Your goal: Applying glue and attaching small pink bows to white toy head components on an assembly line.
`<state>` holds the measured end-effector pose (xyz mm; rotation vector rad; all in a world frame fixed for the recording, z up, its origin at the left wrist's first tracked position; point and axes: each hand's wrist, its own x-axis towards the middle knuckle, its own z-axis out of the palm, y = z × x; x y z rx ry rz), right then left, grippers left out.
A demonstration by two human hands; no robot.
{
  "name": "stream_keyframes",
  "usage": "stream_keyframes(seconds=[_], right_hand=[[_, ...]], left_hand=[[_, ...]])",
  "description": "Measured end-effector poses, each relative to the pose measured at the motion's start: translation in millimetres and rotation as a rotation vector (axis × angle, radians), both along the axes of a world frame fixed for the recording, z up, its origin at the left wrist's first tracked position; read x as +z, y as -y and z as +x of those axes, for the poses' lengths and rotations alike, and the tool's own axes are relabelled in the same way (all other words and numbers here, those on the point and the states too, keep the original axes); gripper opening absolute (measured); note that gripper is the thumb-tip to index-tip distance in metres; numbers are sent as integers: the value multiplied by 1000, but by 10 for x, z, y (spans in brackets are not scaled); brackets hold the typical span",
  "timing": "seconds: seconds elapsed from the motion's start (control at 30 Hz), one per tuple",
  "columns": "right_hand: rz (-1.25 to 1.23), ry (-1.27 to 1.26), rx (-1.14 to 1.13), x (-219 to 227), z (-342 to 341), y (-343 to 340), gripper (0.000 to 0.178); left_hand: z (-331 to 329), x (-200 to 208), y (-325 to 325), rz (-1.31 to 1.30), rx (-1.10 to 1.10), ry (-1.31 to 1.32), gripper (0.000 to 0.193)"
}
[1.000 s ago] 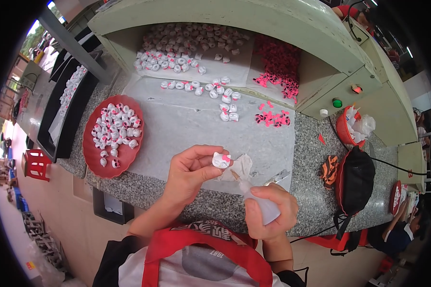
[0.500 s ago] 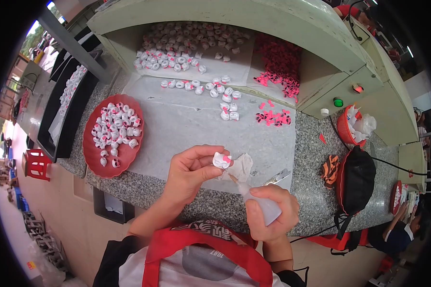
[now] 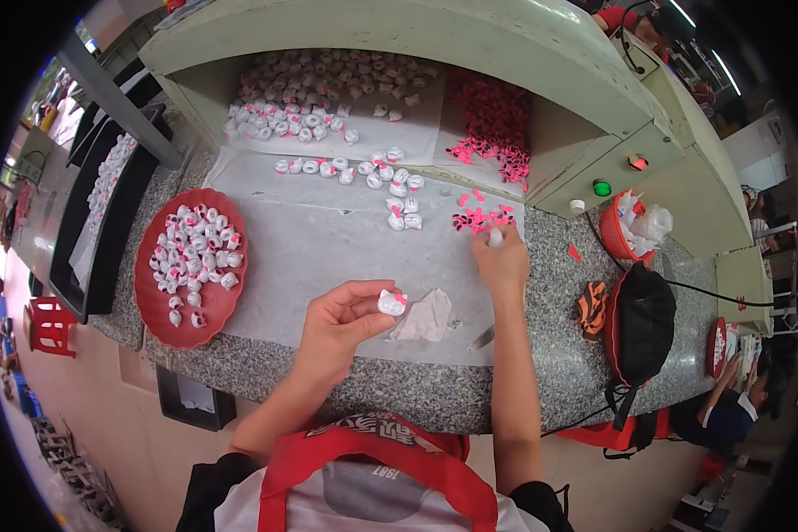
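your left hand (image 3: 337, 324) pinches a small white figure (image 3: 392, 302) with a pink bow between thumb and fingertips, held up over the grey sheet (image 3: 328, 239), face up so the top is easy to get at. your right hand (image 3: 503, 262) is stretched forward to the loose pink bows (image 3: 481, 217), fingers curled around something white; how tight the grip is, can't tell. a crumpled wipe (image 3: 427, 316) lies just beside the figure, close to reach. finished-looking figures sit in the red tray (image 3: 155, 306) at your left, more rows of figures (image 3: 363, 173) further back on the sheet.
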<state>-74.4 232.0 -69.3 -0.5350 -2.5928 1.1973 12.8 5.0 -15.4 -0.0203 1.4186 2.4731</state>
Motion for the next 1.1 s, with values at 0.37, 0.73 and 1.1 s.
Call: stream_keyframes(seconds=[0.37,0.73,1.1], right_hand=[[-298,214,127,135,321,-85,13],[-82,138,98,186,486,-65,20],[336,301,236,399,385,101,27]], left_hand=[[-101,-83,-106,8,-5,32,33],[13,-433,-325,-208,-90,122,31],[-7,-149,-164,-83,-8,40,32]])
